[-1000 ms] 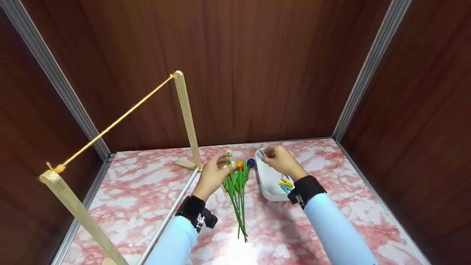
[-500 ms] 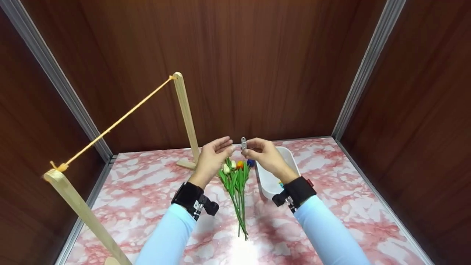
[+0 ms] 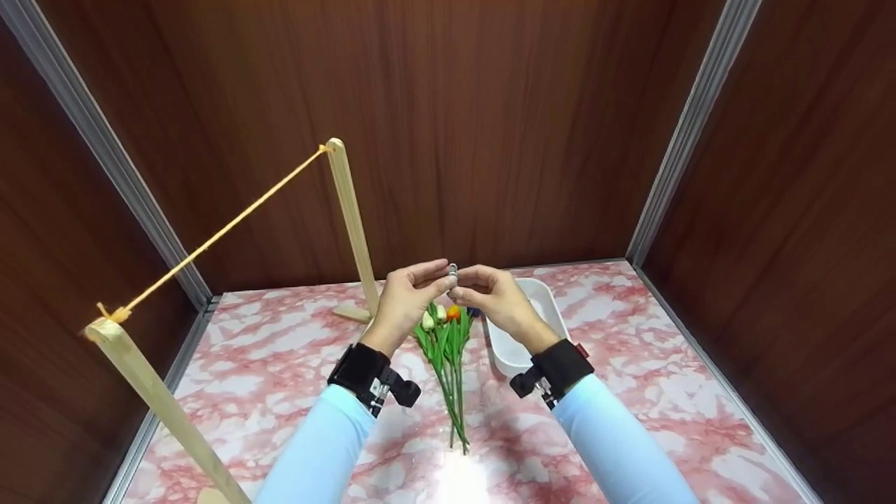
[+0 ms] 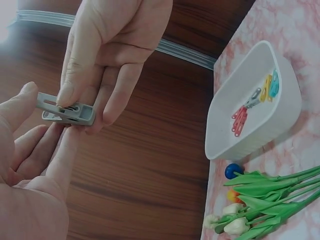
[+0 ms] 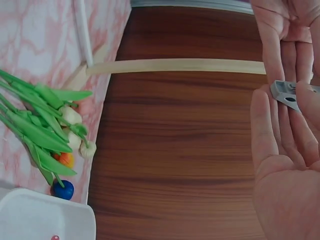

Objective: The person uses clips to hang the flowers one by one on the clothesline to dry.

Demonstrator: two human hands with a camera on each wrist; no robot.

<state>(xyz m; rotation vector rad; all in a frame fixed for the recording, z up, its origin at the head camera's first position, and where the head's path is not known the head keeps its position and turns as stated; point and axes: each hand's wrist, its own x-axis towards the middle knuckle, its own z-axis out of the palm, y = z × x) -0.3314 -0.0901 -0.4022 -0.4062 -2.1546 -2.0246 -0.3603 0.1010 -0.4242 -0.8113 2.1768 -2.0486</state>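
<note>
A grey clothespin (image 3: 453,270) is held up between both hands above the flowers. My right hand (image 3: 493,294) pinches it, the thumb lying across its side in the left wrist view. My left hand (image 3: 409,297) has its thumb and fingertips at the other end of the same clothespin (image 4: 67,110), seeming to pinch it too. Under the hands lie artificial tulips (image 3: 448,350) with green stems and white, orange and blue heads. Right of them stands a white plastic tray (image 4: 217,135) holding red, grey, yellow and blue clothespins (image 4: 252,100).
On the left, two wooden posts (image 3: 353,224) carry an orange string (image 3: 224,231) stretched between them. A white rod (image 5: 83,35) runs along the base. Brown panels (image 3: 476,140) wall in the pink marbled table (image 3: 616,315).
My right hand has come up from the tray with the grey clothespin and moved left. My left hand has left the white tulips and met it at the clothespin.
</note>
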